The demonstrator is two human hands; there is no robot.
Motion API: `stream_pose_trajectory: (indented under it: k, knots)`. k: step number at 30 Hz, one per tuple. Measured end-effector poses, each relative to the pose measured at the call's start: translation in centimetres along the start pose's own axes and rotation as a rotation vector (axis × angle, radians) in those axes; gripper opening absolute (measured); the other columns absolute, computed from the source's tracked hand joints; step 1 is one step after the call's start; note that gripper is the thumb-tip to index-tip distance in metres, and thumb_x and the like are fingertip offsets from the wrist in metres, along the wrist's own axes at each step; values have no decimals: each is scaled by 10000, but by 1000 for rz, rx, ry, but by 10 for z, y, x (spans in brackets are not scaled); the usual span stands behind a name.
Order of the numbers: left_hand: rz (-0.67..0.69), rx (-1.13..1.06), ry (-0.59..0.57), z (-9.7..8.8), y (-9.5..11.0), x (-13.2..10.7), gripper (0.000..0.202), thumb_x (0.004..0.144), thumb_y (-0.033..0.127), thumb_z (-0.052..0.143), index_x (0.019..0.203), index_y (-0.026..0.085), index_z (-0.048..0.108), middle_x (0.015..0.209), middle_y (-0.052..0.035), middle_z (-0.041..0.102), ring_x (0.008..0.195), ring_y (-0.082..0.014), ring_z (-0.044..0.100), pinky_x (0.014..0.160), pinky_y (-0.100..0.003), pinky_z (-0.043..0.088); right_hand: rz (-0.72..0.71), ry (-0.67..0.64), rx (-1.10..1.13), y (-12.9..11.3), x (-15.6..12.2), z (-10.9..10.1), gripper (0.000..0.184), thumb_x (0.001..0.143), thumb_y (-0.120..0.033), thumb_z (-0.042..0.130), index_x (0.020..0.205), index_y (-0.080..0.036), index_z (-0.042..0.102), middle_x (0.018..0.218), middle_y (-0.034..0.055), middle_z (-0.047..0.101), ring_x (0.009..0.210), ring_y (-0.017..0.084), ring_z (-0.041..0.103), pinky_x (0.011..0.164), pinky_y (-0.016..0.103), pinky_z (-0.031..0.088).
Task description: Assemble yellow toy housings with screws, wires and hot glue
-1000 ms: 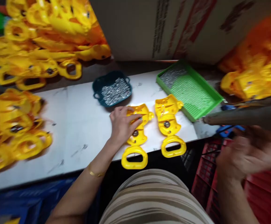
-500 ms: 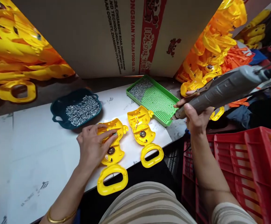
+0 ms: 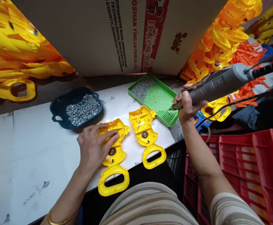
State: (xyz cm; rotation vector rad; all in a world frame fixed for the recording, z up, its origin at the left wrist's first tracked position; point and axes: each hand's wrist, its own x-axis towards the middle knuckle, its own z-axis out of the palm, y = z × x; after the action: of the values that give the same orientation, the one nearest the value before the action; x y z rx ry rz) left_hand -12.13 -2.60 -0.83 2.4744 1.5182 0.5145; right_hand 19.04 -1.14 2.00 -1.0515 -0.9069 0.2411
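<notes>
Two yellow plastic toy shells lie side by side at the front edge of the white table (image 3: 33,150), handles hanging over the edge. My left hand (image 3: 93,147) lies on the left shell (image 3: 114,156), fingers curled and pressing on its upper part. The right shell (image 3: 146,131) lies untouched. My right hand (image 3: 188,104) grips a grey electric screwdriver (image 3: 221,82), its tip pointing down over the near corner of a green perforated tray (image 3: 158,98) that holds screws.
A dark teal dish (image 3: 76,107) full of screws sits behind the left shell. A cardboard box (image 3: 127,34) stands at the back. Heaps of yellow shells (image 3: 14,59) and orange parts (image 3: 223,43) flank it. Red crates (image 3: 244,168) stand at the right.
My right hand brought the screwdriver in from the right and lowered its tip to the green tray. The view swung right. My left hand stayed on the left shell.
</notes>
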Motion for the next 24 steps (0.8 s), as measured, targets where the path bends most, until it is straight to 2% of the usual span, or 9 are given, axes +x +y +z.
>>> stream_pose_trajectory:
  k: [10, 18, 21, 24]
  knots:
    - [-7, 17, -16, -2, 2, 0, 187, 891, 395, 610, 976, 336, 766, 1105, -73, 639, 1053, -345, 496, 820, -504, 363, 60, 9, -4, 2, 0, 0, 317, 739, -504, 633, 884, -237, 542, 525, -84, 417, 399, 103, 429, 431, 294, 424]
    - [-11, 22, -27, 0, 1, -1, 215, 894, 413, 599, 989, 318, 767, 1127, -80, 637, 1066, -354, 496, 831, -523, 367, 0, -25, -37, 9, -1, -1, 285, 786, -500, 617, 891, -249, 533, 545, -81, 417, 400, 104, 438, 437, 294, 421]
    - [-7, 21, -19, 0, 2, 0, 204, 892, 402, 602, 975, 318, 769, 1123, -77, 640, 1059, -350, 495, 832, -523, 367, -5, -48, 4, 3, 1, 0, 284, 766, -465, 650, 913, -236, 568, 551, -75, 450, 401, 102, 446, 435, 290, 428]
    - [-11, 33, -24, -2, 7, 1, 184, 886, 390, 622, 965, 313, 769, 1116, -73, 645, 1067, -343, 491, 847, -519, 364, -1, -46, 64, -14, 2, 2, 243, 763, -427, 652, 889, -235, 573, 532, -80, 442, 393, 96, 436, 426, 272, 422]
